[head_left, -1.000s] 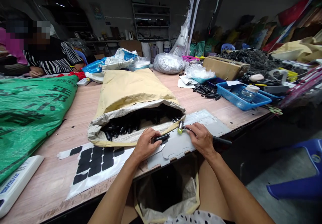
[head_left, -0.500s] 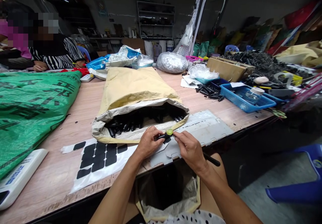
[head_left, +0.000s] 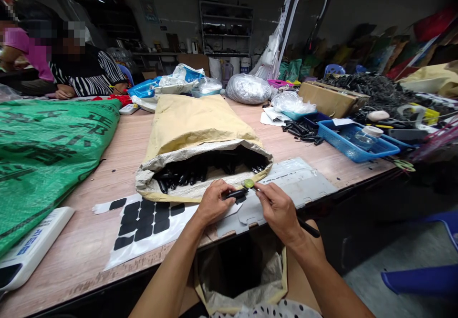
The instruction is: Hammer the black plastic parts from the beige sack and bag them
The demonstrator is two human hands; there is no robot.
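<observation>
My left hand [head_left: 215,200] is closed on a slim black plastic piece [head_left: 237,193], pinched between thumb and fingertips above the grey cardboard. In my right hand [head_left: 281,209] is a thin tool whose black handle [head_left: 309,228] sticks out behind the palm. At the tool's front end sits a small green disc [head_left: 248,183], just above the black piece; whether they touch I cannot tell. Directly behind both hands lies a yellow woven sack [head_left: 200,117], its mouth open towards me with many black pieces [head_left: 191,175] inside.
A sheet of black stickers [head_left: 143,220] lies left of my hands. Grey cardboard [head_left: 304,182] lies under them. An open sack [head_left: 282,280] is at my lap. Left are a green sack [head_left: 53,151] and white device [head_left: 39,246]; right, a blue basket [head_left: 350,151]. Two people sit far left.
My right hand has moved slightly right, taking the green disc a little off the black piece, which now shows more. The view has shifted slightly.
</observation>
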